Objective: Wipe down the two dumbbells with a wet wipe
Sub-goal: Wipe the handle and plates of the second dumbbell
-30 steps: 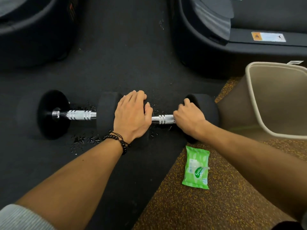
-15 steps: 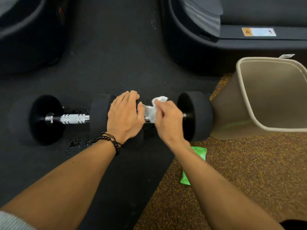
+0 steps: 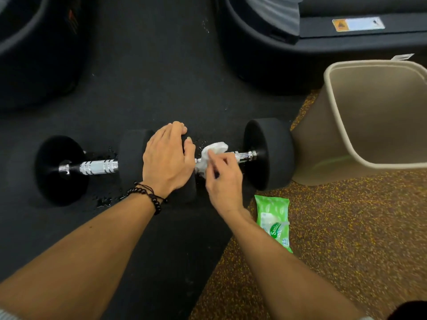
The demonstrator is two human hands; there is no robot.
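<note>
The right dumbbell (image 3: pixel 265 154) lies on the black floor mat (image 3: pixel 150 88), end to end with the left dumbbell (image 3: pixel 92 167). My right hand (image 3: pixel 223 179) pinches the crumpled white wet wipe (image 3: pixel 211 155) against its shiny bar; my left hand (image 3: pixel 166 158) rests flat on the inner weight. I judge the wiping is only partly done: water drops are around the left one, so it may be finished

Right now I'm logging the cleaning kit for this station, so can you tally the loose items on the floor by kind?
Dumbbells: 2, left and right, end to end
Wet wipe: 1, gripped by the right hand
Wipe pack: 1, green
Bin: 1, beige
Total: 5
</note>
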